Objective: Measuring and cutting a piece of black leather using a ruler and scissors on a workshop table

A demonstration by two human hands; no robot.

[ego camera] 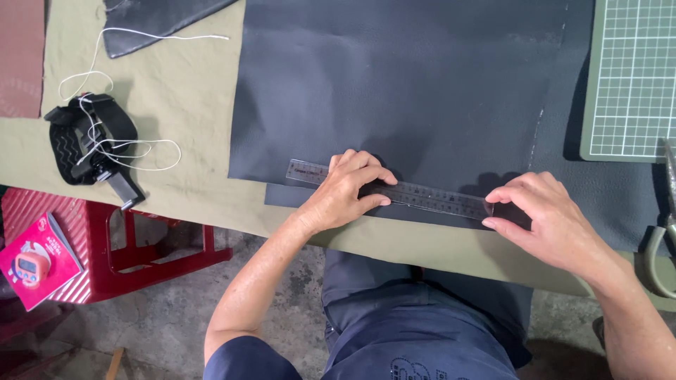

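At counter's left edge: black strap bundle point(90, 141) tangled with white cord point(127, 148). Centre: left hand point(345, 193) pressing fingers flat on steel ruler point(422, 197), atop dark leather sheet point(408, 91). Right hand point(546, 222) grip narrow, pinching ruler's end. Far right: green cutting mat point(630, 77), scissors point(665, 239).

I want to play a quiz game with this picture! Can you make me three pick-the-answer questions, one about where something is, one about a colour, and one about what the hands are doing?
1. Where does the metal ruler lie?
A. On the dark grey sheet
B. On the red stool
C. On the floor

2. What colour is the stool?
A. Blue
B. Red
C. Yellow

3. What are the two hands doing?
A. Holding scissors
B. Pressing on the ruler
C. Hanging free

Answers:
1. A, the ruler rests across the dark grey sheet near its front edge.
2. B, the plastic stool beside the table is plainly red.
3. B, the left hand lies flat on the ruler and the right hand pinches its end.
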